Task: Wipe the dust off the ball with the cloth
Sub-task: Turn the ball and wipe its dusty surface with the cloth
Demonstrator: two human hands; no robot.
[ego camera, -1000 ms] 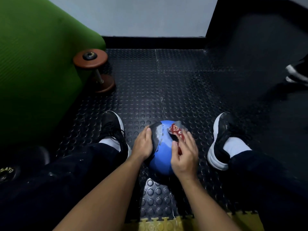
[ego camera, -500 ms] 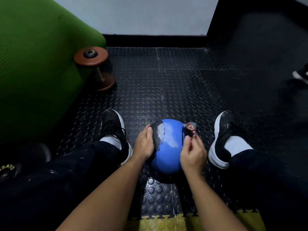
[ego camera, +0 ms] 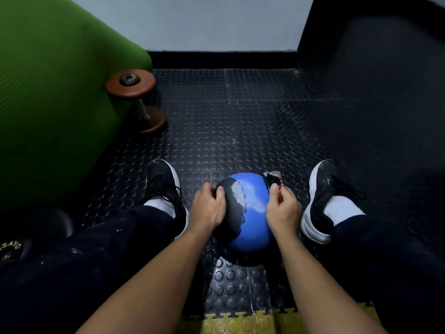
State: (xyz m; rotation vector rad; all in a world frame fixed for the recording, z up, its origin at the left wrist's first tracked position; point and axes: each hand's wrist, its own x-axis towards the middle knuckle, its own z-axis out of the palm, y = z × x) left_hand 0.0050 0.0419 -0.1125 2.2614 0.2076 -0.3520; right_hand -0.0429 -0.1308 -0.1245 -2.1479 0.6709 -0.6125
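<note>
A blue and black ball [ego camera: 252, 213] rests on the studded black floor between my feet, with a pale dusty smear on its top. My left hand [ego camera: 209, 208] presses against the ball's black left side. My right hand [ego camera: 283, 209] is on the ball's right side, pinching a small dark cloth with red print [ego camera: 272, 177] that sticks up past my fingertips at the ball's upper right edge. Most of the cloth is hidden by my fingers.
A brown dumbbell [ego camera: 134, 97] leans against a rolled green mat [ego camera: 53, 97] at the left. My black shoes [ego camera: 163, 184] [ego camera: 325, 194] flank the ball. Yellow interlocking tiles [ego camera: 240, 321] edge the floor near me. A grey wall [ego camera: 216, 20] stands behind.
My right hand has slid with the cloth from the ball's top over to its right side. A shoe seen at the far right edge has left the view.
</note>
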